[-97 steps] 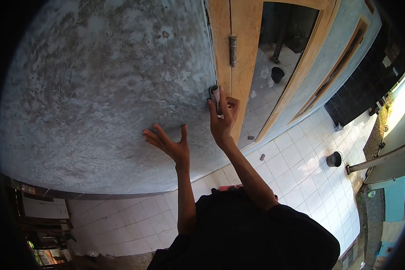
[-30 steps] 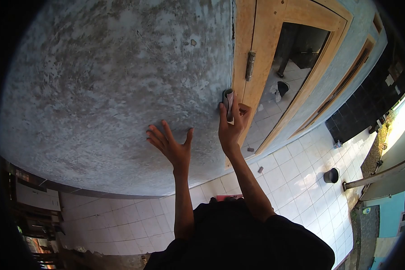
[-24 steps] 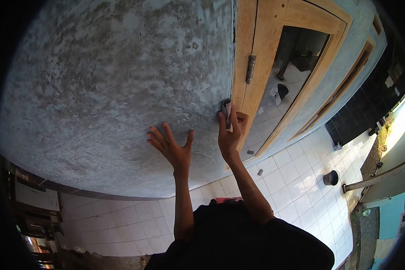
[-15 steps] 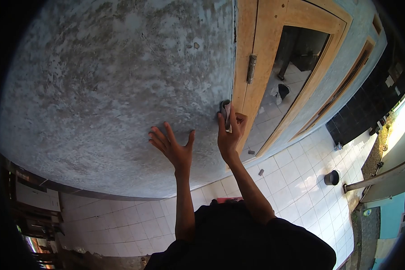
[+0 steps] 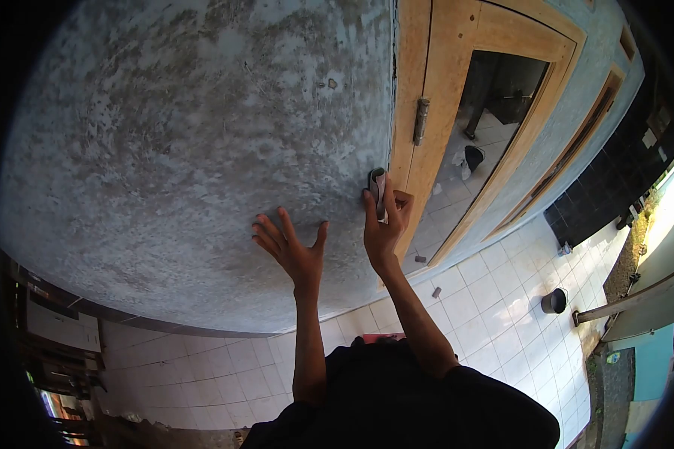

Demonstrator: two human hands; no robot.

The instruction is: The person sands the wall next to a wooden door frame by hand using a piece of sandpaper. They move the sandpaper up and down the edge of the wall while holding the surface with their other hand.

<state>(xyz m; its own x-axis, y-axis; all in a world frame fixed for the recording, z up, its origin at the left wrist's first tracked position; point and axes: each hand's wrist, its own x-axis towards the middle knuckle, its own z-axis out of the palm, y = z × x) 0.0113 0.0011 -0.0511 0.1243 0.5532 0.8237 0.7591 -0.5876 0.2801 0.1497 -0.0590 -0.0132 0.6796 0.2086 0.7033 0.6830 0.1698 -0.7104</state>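
My left hand (image 5: 296, 254) lies with spread fingers against the mottled blue-grey wall (image 5: 202, 150) and holds nothing. To its right, my right hand (image 5: 386, 224) pinches a folded piece of sandpaper (image 5: 379, 187) between thumb and fingers. The piece is curled, grey and pinkish, and touches the wall right beside the wooden door frame (image 5: 406, 112).
A metal hinge (image 5: 421, 121) joins the frame to a wooden door with a glass pane (image 5: 494, 112). Below lies a white tiled floor (image 5: 487, 299) with a dark bucket (image 5: 553, 301) and a small grey block (image 5: 436, 292). A wooden post (image 5: 629, 301) slants at the right.
The view has shifted slightly. Both hands keep nearly the same pose, and the folded piece stays in my right hand at the wall's edge.
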